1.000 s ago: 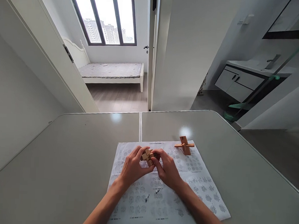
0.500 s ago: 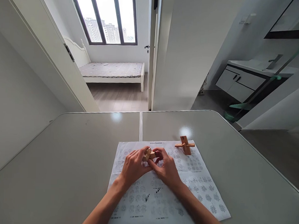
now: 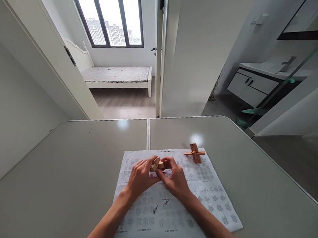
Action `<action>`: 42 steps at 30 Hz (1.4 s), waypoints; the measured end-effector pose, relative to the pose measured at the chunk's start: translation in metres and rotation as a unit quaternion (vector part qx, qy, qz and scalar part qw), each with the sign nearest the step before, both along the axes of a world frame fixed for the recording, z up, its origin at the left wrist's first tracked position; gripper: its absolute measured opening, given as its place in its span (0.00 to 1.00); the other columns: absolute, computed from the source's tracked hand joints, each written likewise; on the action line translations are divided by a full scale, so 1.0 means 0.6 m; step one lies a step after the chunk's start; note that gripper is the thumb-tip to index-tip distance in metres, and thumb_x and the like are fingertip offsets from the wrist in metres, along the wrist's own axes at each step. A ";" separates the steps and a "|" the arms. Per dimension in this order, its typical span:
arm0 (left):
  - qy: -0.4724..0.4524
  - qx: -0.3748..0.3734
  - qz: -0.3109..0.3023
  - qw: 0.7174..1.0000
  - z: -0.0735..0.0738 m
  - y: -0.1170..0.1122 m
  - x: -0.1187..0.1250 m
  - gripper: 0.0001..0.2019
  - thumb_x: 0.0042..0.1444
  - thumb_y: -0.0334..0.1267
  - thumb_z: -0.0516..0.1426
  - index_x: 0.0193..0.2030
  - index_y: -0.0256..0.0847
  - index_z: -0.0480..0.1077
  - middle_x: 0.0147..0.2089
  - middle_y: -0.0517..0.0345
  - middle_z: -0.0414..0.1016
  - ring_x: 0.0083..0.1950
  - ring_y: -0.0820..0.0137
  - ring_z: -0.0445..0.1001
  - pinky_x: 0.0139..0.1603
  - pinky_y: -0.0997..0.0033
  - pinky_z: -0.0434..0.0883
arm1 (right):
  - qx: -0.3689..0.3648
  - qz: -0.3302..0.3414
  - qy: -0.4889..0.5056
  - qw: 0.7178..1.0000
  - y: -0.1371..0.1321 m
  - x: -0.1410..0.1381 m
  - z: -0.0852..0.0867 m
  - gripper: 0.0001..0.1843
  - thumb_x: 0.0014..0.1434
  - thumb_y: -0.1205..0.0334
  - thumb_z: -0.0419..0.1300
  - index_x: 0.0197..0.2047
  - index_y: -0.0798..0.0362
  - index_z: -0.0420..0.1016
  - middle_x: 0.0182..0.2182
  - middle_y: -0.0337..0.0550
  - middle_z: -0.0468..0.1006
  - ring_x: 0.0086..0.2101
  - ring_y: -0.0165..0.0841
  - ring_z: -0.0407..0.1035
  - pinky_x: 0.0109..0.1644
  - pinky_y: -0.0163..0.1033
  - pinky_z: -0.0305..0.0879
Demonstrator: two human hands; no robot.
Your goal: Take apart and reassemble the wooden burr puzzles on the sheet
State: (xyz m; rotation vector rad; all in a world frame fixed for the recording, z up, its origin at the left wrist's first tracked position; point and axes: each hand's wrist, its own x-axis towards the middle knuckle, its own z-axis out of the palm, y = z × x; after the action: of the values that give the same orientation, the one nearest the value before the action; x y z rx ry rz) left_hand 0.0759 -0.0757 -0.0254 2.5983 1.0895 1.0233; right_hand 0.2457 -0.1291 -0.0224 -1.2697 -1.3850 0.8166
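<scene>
Between both hands sits a light wooden interlocking puzzle [image 3: 155, 164] made of small blocks, held above a printed sheet. My left hand [image 3: 140, 175] is closed around its left side. With thumb and fingers, my right hand [image 3: 174, 176] grips its right side. Fingers hide part of the puzzle, so how its pieces fit cannot be made out. The paper sheet [image 3: 146, 213] under the hands carries rows of small printed diagrams and two dark check marks. Beyond my right hand, near the sheet's far right corner, stands a darker crossed wooden puzzle [image 3: 195, 153] with a mark on its upright plate.
The grey table [image 3: 53, 181] has a pale seam running to its far edge. Past it, a doorway shows a bed [image 3: 118, 74] beneath a window. To the right are a sink cabinet [image 3: 251, 84] and a green-handled broom [image 3: 277, 91].
The camera view has shifted slightly, moving the scene a little to the left. Both hands keep hold of the light wooden puzzle, with its pieces only slightly different in appearance.
</scene>
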 end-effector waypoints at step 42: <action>-0.082 -0.215 -0.097 0.968 0.022 -0.007 -0.002 0.29 0.49 0.43 0.68 0.57 0.47 0.67 0.43 0.61 0.83 0.36 0.68 0.80 0.43 0.69 0.77 | -0.189 0.197 0.239 0.932 0.021 0.034 0.008 0.25 0.67 0.35 0.57 0.37 0.50 0.67 0.20 0.26 0.53 0.19 0.25 0.43 0.23 0.35 0.40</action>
State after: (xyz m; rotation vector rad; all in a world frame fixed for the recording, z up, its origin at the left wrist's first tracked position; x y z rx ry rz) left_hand 0.0746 -0.0799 -0.0122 2.1799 0.8795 0.8304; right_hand 0.2659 -0.1166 -0.0176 -0.9789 -1.1202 1.6171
